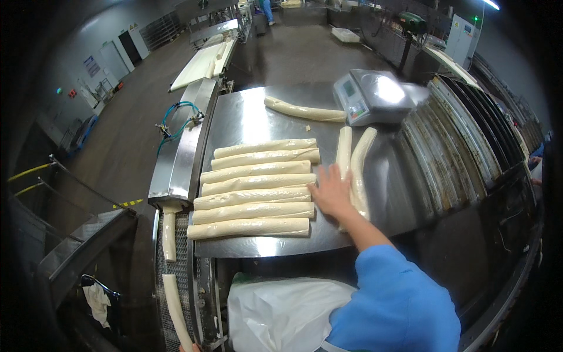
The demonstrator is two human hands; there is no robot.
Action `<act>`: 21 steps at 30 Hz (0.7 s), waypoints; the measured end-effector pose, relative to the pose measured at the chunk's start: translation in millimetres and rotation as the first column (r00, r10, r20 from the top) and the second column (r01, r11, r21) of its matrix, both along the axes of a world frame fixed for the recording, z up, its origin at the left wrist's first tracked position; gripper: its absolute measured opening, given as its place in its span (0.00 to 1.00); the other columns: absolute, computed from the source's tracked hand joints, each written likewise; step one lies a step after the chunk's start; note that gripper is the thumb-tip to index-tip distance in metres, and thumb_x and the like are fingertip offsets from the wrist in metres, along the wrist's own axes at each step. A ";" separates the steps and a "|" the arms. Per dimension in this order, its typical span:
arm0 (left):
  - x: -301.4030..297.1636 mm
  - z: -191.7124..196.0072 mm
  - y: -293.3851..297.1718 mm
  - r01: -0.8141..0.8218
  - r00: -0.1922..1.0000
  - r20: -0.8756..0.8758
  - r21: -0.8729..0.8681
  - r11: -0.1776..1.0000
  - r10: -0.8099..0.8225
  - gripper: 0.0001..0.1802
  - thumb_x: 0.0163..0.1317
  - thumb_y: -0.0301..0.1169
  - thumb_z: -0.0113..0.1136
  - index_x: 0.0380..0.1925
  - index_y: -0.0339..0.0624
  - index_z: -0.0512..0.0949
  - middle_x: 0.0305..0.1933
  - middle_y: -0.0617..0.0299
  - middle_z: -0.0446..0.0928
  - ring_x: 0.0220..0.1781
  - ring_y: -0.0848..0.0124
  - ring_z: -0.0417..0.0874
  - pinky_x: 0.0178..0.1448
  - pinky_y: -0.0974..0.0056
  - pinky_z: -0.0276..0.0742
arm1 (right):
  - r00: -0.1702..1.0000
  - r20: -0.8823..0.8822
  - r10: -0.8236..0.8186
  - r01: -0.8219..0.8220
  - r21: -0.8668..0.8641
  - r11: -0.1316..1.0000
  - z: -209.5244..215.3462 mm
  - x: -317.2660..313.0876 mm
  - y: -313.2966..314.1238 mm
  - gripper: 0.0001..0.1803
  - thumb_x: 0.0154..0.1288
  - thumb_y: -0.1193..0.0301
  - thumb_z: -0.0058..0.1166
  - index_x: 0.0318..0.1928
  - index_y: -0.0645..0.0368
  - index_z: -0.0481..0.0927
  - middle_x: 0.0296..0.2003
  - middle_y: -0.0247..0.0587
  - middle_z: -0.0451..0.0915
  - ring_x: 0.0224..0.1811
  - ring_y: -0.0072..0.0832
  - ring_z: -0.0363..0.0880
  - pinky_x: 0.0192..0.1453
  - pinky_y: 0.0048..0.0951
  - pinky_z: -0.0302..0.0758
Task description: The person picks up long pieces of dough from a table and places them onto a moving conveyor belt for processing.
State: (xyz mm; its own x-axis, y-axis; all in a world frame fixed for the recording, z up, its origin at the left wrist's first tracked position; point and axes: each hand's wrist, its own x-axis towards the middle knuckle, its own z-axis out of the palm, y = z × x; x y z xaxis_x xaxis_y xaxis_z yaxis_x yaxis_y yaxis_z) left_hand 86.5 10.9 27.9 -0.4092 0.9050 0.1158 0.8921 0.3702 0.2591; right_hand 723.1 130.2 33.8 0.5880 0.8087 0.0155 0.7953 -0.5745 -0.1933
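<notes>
My right hand (332, 191) lies over the nearer part of an upright-pointing dough log (343, 145), fingers spread and palm down. Right beside that log is a second, slightly curved dough log (359, 170). To the left of the hand, several pale dough logs (255, 195) lie side by side in a row on the steel table (234, 120). At the lower edge, only the fingertips of my left hand (189, 348) show, on both sides of the near end of a dough log (175, 308) over the mesh conveyor (183, 252); the rest is out of frame.
Another dough log (169, 234) comes out of a steel housing (185, 141) onto the conveyor. A bent dough log (305, 111) lies by a digital scale (375, 97). Stacked metal trays (451, 141) stand at right. Metal steps (88, 240) are at left.
</notes>
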 end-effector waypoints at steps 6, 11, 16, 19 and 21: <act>-11.9 7.5 -38.2 -0.082 0.997 0.005 0.024 0.996 0.082 0.27 0.60 0.47 0.70 0.50 0.36 0.82 0.50 0.38 0.82 0.52 0.43 0.82 0.55 0.47 0.76 | 0.986 0.150 -0.076 0.082 -0.031 0.996 3.5 36.0 -43.4 0.41 0.73 0.44 0.43 0.75 0.59 0.58 0.76 0.51 0.55 0.82 0.47 0.42 0.79 0.66 0.36; -16.6 0.3 -49.6 -0.314 0.732 0.634 -0.008 0.949 0.247 0.33 0.63 0.51 0.67 0.54 0.29 0.78 0.47 0.45 0.83 0.48 0.48 0.82 0.56 0.47 0.75 | 0.995 0.063 0.081 -0.094 0.234 0.968 3.9 0.6 -47.2 0.32 0.66 0.59 0.60 0.66 0.61 0.71 0.69 0.55 0.65 0.75 0.51 0.57 0.75 0.57 0.56; 44.2 -23.6 -27.0 -0.215 -0.049 0.975 -0.224 0.951 0.219 0.19 0.70 0.41 0.56 0.46 0.34 0.78 0.34 0.54 0.79 0.36 0.64 0.79 0.39 0.59 0.76 | 0.459 -0.564 0.686 -0.379 0.574 0.726 19.4 -131.5 -43.7 0.25 0.65 0.66 0.61 0.61 0.61 0.76 0.53 0.48 0.82 0.56 0.40 0.82 0.61 0.37 0.77; 163.2 61.1 2.4 -0.109 0.066 0.993 -0.092 0.990 0.099 0.10 0.64 0.28 0.61 0.44 0.37 0.76 0.30 0.59 0.75 0.27 0.65 0.77 0.35 0.60 0.76 | -0.261 -0.878 0.402 -0.518 0.479 0.709 9.7 -207.5 -39.1 0.33 0.74 0.51 0.52 0.67 0.64 0.69 0.52 0.47 0.82 0.52 0.31 0.82 0.59 0.32 0.78; 177.6 78.5 9.3 0.252 -0.046 0.997 0.074 0.965 -0.064 0.26 0.60 0.25 0.64 0.58 0.33 0.68 0.40 0.51 0.79 0.38 0.61 0.83 0.46 0.59 0.82 | -0.621 -0.783 0.027 -0.525 0.441 0.728 30.7 -244.2 -39.1 0.38 0.74 0.43 0.47 0.66 0.65 0.69 0.47 0.48 0.82 0.48 0.31 0.82 0.56 0.32 0.80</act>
State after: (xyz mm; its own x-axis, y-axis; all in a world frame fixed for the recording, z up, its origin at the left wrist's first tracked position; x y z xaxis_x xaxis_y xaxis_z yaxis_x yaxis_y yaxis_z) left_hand 264.1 20.2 106.4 0.1348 0.9290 -0.3447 -0.1978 0.3661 0.9093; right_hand 478.9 91.1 64.5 -0.7803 0.6155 -0.1106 -0.3050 -0.5290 -0.7919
